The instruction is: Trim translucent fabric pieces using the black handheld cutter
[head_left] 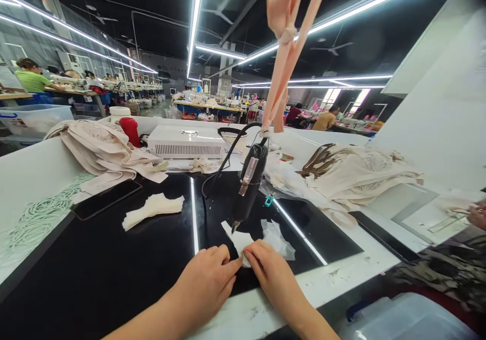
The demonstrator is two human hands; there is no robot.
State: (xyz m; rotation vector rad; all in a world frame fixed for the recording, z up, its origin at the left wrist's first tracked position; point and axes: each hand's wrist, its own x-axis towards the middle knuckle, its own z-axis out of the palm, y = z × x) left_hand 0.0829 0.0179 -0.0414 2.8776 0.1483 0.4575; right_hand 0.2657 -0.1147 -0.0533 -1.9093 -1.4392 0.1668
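As white fabric (240, 240) is seemingly steadied near the desk's (326, 280) front edge by the pinching right hand (271, 269), the left hand's (207, 278) grip cannot be told.

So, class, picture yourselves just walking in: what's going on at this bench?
A person's left hand and right hand are together at the near end of a small white piece on a black surface. A black tool hangs from a peach strap, its tip over the piece's far part; contact is unclear. Cream pieces lie left, translucent scraps right.
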